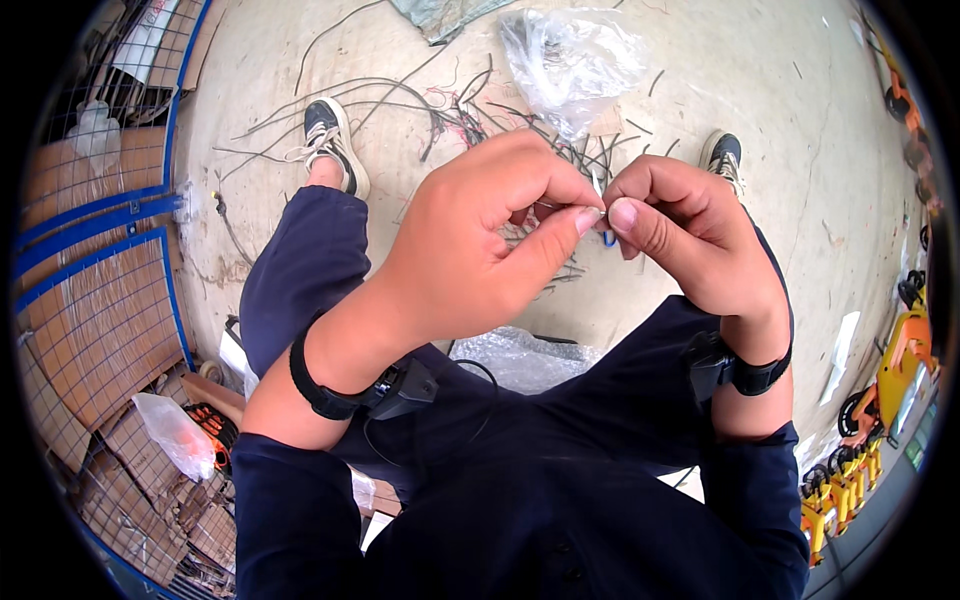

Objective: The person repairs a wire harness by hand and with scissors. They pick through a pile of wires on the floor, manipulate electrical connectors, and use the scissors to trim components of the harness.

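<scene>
My left hand [505, 235] has its thumb and forefinger pinched on a tiny pale piece, too small to identify. My right hand [685, 235] is closed beside it, thumb and forefinger meeting the left fingertips at that piece. A small blue loop [609, 239] hangs just below the joined fingertips, and a thin white strip [596, 181] shows above them. Behind my hands, a tangle of grey and black cable offcuts [450, 120] with thin red wires lies on the concrete floor, partly hidden by my fingers.
Crumpled clear plastic [570, 60] lies beyond the cables, bubble wrap [510, 352] between my legs. A blue wire cage [105, 320] holding cardboard stands at left, with a plastic bag [175, 430] near it. Yellow wheeled items [895, 380] line the right side. My shoes [330, 140] flank the cables.
</scene>
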Demonstrator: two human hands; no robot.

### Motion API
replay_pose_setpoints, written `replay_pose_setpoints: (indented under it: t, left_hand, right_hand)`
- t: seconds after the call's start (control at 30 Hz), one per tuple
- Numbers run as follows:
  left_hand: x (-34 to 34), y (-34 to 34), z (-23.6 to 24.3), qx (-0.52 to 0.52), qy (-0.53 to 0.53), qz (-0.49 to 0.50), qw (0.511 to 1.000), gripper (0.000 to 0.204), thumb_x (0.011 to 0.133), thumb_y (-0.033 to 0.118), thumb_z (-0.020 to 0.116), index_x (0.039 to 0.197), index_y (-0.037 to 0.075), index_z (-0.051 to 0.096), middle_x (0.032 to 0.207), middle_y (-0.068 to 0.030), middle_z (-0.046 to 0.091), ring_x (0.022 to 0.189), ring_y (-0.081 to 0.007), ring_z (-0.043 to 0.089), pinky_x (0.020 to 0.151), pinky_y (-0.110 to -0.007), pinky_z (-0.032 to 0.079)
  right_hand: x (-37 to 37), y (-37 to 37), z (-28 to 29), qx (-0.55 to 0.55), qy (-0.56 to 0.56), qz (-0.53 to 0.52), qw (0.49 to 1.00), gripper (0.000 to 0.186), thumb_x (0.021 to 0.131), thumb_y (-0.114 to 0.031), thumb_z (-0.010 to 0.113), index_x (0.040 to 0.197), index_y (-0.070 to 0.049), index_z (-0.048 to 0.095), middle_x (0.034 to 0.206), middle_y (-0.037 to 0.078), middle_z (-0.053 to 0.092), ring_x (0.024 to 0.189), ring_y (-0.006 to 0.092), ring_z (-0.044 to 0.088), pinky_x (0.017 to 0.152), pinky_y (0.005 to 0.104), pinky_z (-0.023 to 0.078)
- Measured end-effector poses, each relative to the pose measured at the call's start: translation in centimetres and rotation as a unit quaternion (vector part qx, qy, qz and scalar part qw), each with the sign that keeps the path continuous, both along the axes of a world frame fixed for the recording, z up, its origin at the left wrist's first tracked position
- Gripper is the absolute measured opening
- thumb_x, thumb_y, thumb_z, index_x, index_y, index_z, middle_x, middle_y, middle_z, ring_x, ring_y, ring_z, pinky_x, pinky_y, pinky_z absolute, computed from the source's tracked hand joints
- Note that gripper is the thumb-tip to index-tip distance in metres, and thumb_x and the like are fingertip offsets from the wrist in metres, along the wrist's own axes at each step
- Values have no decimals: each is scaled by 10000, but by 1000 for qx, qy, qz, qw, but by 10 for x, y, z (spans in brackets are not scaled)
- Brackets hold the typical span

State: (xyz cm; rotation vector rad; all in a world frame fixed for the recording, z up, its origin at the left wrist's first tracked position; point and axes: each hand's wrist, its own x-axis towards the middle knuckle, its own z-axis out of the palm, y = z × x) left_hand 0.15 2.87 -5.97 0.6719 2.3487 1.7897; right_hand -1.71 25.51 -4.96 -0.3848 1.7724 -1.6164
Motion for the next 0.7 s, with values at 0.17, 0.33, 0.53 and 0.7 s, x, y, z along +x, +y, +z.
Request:
replay_pose_setpoints:
  t: [0.17,0.33,0.53,0.7]
  left_hand:
    - [-6,-2,4,-34,95,20,995,95,813,40,692,906,56,693,783,-37,600,653,-117,520,551,-231,384]
    - [-8,-5,3,-50,171,22,984,124,795,26,697,915,59,699,784,-54,604,643,-138,553,539,-248,412]
    - [-7,-6,9,-51,99,17,994,90,823,32,675,912,37,689,792,-52,602,690,-127,559,589,-239,420]
    - [-5,-11,2,36,-70,-9,997,71,880,45,637,928,-2,661,835,-31,609,725,-88,538,635,-220,415]
  right_hand:
    - [9,-10,-11,-132,-38,-65,988,180,996,-167,558,965,1,614,800,-6,600,725,56,512,654,213,415]
    - [6,-11,-7,-149,-129,-51,979,163,984,-140,552,962,8,617,837,31,618,748,104,558,686,264,462]
    - [11,-15,-11,-27,222,-116,968,65,885,-45,662,938,-8,666,804,44,642,705,127,579,637,271,464]
    - [7,-17,-5,47,443,-104,889,172,750,24,727,912,-16,684,802,103,649,700,229,604,627,288,471]
